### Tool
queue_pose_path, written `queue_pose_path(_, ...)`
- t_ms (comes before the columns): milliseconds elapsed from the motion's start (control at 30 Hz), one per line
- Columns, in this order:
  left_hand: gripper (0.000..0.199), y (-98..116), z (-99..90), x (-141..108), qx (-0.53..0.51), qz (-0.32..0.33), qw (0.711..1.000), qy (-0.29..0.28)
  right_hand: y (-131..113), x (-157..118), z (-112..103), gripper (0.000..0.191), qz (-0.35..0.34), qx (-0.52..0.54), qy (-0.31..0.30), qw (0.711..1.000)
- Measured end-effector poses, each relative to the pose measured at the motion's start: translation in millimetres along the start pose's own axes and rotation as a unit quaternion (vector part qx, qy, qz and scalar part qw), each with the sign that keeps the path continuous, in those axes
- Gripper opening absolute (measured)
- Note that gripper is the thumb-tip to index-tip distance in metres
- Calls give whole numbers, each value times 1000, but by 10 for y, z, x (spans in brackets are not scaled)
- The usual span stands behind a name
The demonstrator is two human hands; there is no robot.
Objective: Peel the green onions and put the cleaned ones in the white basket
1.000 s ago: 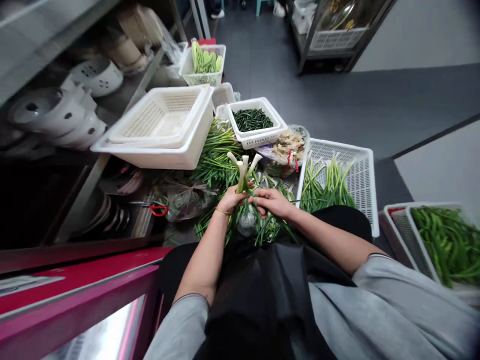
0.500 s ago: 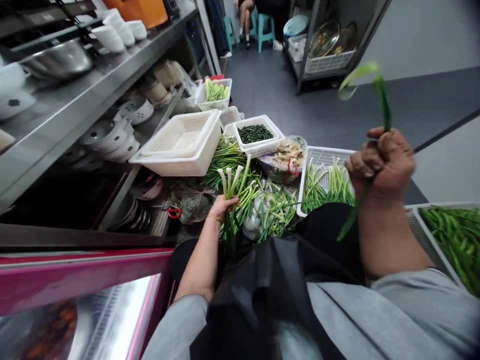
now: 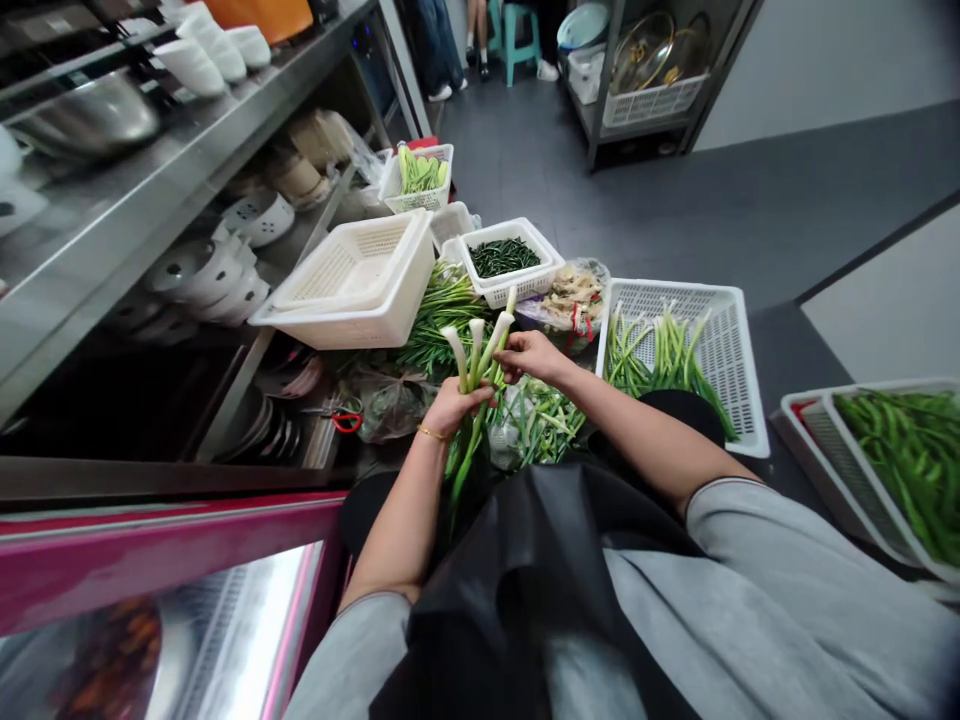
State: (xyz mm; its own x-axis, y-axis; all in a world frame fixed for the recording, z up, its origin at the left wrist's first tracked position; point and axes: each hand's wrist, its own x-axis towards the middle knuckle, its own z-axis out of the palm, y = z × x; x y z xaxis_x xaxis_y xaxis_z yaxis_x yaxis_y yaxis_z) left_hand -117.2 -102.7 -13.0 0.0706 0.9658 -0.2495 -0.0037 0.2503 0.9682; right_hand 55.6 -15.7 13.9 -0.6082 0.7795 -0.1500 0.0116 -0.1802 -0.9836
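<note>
Several green onions (image 3: 477,352), white ends up, stand in my left hand (image 3: 452,405), whose fingers wrap round their stalks. My right hand (image 3: 529,357) touches the rightmost stalk just above with its fingers pinched together; whether it grips the stalk or a leaf of it is too small to tell. Loose leaves and trimmings (image 3: 555,418) lie below and to the right of the hands. More green onions (image 3: 675,350) lie in a white basket (image 3: 731,350) at the right. Behind my left hand is a further pile of green onions (image 3: 439,312).
Stacked white bins (image 3: 345,325) stand at the left by a metal shelf (image 3: 187,150). A basket of dark green pods (image 3: 504,257), a bag (image 3: 574,295), red-handled scissors (image 3: 346,420) and a crate of green peppers (image 3: 907,450) surround me. People's legs show at the back.
My right hand has come down from the raised right side to the bunch in my left hand. The long green leaf it held is out of it. The view has shifted slightly.
</note>
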Motion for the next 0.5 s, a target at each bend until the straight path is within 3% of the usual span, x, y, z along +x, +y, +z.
queue_pose_path(167, 37, 65, -82, 2, -22, 24, 999, 3, -102, -56, -116, 38, 0, 20, -50, 999)
queue_pose_path(267, 37, 105, -188, -6, -38, 38, 999, 4, -123, -91, -275, 41, -44, 59, -21, 997)
queue_pose_path(367, 34, 182, -405, -56, -76, 64, 993, 62, -24, -91, -539, 42, -86, 55, 25, 994)
queue_pose_path(433, 25, 238, -633, -113, -130, 90, 981, 110, 153, -67, -752, 37, -41, -74, 50, 995)
queue_pose_path(467, 20, 257, -762, -144, -158, 96, 977, 110, 273, -46, -848, 33, 15, -186, 51, 981)
queue_pose_path(500, 16, 264, -890, -174, -176, 111, 972, 106, 407, -18, -926, 29, 80, -304, 46, 948)
